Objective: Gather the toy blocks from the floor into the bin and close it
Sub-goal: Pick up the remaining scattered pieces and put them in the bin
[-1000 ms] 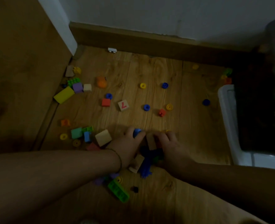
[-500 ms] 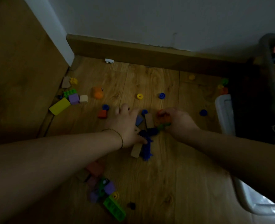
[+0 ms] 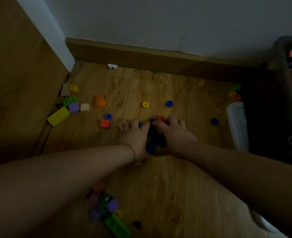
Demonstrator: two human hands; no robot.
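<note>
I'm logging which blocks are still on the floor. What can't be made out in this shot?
Head view, pile of blocks between left hand and right hand: mostly covered by both hands; count and grip unclear.
Head view, bin: inside is dark and cut off by the right edge; contents unreadable.
Head view, lower blocks: blurred, partly hidden by the left forearm.

I am looking down into a dim corner of a room. A wood-grain plank floor (image 3: 159,186) fills the middle of my view, its far boards a little brighter than the near ones. A plain pale wall (image 3: 159,23) runs across the top, edged by a brown baseboard (image 3: 141,55). At left, a white upright trim (image 3: 47,31) meets a brown wooden panel (image 3: 13,83) in shadow.
</note>
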